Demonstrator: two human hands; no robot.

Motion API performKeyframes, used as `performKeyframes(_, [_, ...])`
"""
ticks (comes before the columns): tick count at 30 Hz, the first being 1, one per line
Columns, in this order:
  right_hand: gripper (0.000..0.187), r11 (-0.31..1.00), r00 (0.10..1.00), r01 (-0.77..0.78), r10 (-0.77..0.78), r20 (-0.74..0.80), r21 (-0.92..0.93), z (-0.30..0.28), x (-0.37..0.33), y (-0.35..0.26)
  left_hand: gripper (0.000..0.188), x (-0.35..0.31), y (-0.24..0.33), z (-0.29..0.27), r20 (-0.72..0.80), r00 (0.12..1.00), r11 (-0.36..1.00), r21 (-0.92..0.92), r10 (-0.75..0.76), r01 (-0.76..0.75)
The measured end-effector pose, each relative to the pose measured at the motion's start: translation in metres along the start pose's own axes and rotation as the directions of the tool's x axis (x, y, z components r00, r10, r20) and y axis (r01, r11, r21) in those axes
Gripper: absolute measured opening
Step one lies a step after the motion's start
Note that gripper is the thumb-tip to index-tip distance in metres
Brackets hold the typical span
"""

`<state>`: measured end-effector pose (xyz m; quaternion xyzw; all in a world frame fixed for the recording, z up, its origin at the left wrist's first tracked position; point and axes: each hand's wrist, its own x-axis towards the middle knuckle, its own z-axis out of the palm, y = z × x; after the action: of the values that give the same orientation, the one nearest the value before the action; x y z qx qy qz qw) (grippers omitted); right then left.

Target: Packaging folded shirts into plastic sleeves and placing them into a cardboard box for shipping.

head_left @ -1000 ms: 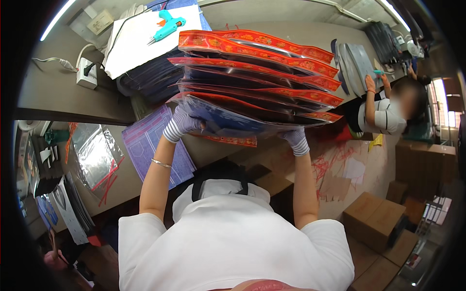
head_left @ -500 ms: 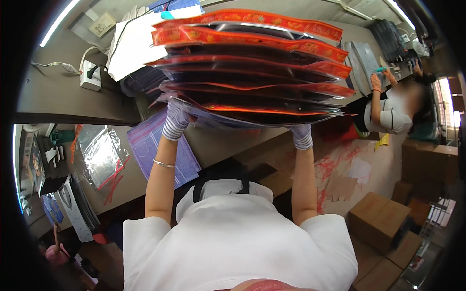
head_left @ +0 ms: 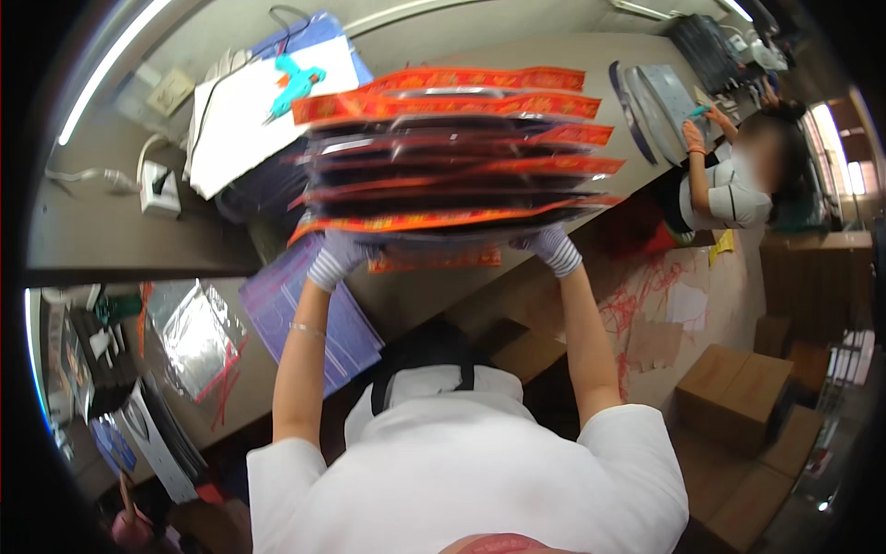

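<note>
Between my hands is a thick stack of dark plastic packages [head_left: 443,175] with orange-red patterned strips along their edges, smeared by motion. My left hand [head_left: 341,257], in a striped white-and-lilac glove, grips the near left edge from below. At the near right edge, my right hand [head_left: 552,249] holds the stack in a matching glove. Fingers of both hands are partly hidden under the packages. An orange-red patterned strip [head_left: 434,260] shows below the stack, between the hands. Blue denim-patterned sheets [head_left: 314,319] lie on the table just below my left hand.
A turquoise glue gun [head_left: 300,88] rests on a white sheet [head_left: 245,129] at the far left, near a power socket [head_left: 160,189]. Clear plastic bags [head_left: 194,332] lie at left. A co-worker [head_left: 729,189] works at far right; cardboard boxes [head_left: 734,392] stand at lower right.
The stack, held in both hands, has shifted left and lower in view, and looks smaller. The glue gun now shows more fully. My hands have come slightly closer together.
</note>
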<state>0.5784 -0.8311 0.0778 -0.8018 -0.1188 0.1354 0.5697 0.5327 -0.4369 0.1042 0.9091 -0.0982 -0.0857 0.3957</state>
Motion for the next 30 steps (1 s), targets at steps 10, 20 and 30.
performKeyframes(10, [0.028,0.963,0.922,0.247,-0.268,-0.281,-0.106,0.025,-0.012,-0.026,0.022,-0.005,-0.022,-0.002,-0.029,0.879,0.748,0.538,0.476,-0.388])
performKeyframes(20, [0.086,0.994,0.71,0.083,-0.012,-0.704,0.066,0.081,-0.147,-0.149,0.03,-0.025,0.009,-0.009,-0.189,0.969,0.745,-0.621,0.158,-0.243])
performKeyframes(30, [0.066,0.968,0.184,-0.148,0.23,-0.956,0.205,0.201,-0.334,-0.18,0.064,-0.063,0.054,0.082,0.364,0.859,0.691,-0.723,0.36,0.017])
